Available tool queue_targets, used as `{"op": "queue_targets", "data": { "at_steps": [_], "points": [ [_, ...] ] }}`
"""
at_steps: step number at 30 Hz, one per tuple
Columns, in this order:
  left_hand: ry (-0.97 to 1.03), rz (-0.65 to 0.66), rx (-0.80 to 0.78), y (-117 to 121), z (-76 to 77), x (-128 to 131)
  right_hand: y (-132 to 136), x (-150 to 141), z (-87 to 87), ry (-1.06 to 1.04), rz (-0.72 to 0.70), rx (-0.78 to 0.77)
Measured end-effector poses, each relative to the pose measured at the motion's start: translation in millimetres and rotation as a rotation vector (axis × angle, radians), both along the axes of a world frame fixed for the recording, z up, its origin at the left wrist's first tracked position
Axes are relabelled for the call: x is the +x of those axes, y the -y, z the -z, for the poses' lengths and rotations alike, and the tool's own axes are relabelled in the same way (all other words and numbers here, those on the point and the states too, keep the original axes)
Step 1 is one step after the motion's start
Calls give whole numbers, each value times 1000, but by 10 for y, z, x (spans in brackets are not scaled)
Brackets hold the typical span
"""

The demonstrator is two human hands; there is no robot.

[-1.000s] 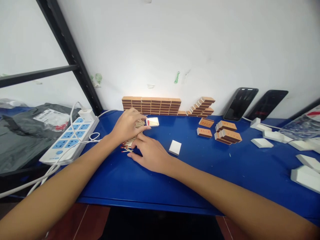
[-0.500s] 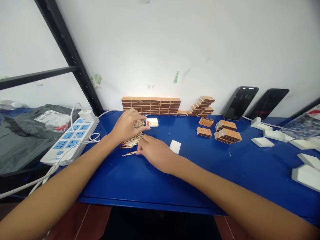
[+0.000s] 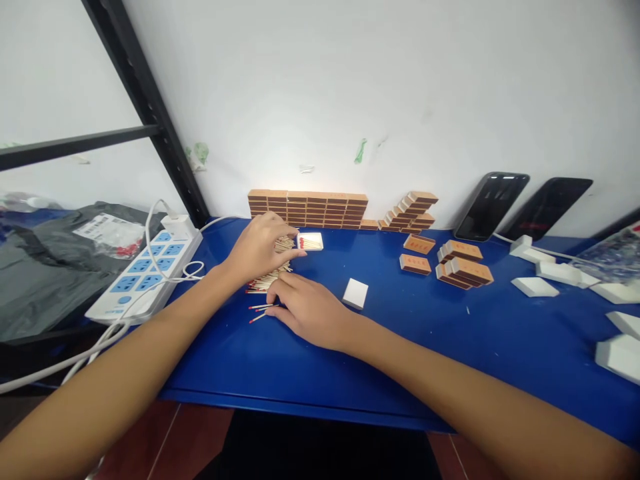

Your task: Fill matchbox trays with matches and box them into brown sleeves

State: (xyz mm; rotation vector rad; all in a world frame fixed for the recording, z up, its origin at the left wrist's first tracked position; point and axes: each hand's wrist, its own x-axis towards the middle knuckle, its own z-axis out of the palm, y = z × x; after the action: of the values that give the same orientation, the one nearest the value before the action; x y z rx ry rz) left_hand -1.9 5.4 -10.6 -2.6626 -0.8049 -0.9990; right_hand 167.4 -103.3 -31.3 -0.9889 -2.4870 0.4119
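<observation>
My left hand (image 3: 265, 247) arches over a pile of matches (image 3: 270, 279), thumb and forefinger spread apart. Its fingertips are close to the left end of a small white matchbox tray (image 3: 310, 241), where red-headed matches lie; whether they touch it I cannot tell. Just in front of the pile, my right hand (image 3: 313, 310) has thumb and forefinger closed around the ends of a few loose matches (image 3: 258, 311), whose red heads point left. Its other fingers are curled under. A white, box-like piece (image 3: 356, 293) lies to the right of this hand.
Stacked matchboxes (image 3: 310, 208) line the wall, with a stepped stack (image 3: 410, 210) and loose boxes (image 3: 415, 264) to the right. Two phones (image 3: 493, 207) lean on the wall. White pieces (image 3: 535, 287) lie far right. A power strip (image 3: 150, 267) with cables stands left.
The view has shifted slightly. The few matches at my right fingertips have fanned apart, and that hand has drawn a little toward the table's front. My left hand stays over the pile.
</observation>
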Motion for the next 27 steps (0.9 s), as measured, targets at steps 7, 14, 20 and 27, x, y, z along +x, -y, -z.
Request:
{"op": "queue_targets", "data": {
  "at_steps": [7,14,20,27],
  "points": [
    [-15,-16,-6,2,-3,5,-18,-45,38,30,14,-22],
    [-20,11,-16,-13,12,-7,-9,86,-9,11,-12,-12],
    [-67,0,-51,23,11,14,-353,544,-182,-62,200,118],
    [-63,40,-81,91,10,60,-580,774,-188,28,396,224]
  ]
}}
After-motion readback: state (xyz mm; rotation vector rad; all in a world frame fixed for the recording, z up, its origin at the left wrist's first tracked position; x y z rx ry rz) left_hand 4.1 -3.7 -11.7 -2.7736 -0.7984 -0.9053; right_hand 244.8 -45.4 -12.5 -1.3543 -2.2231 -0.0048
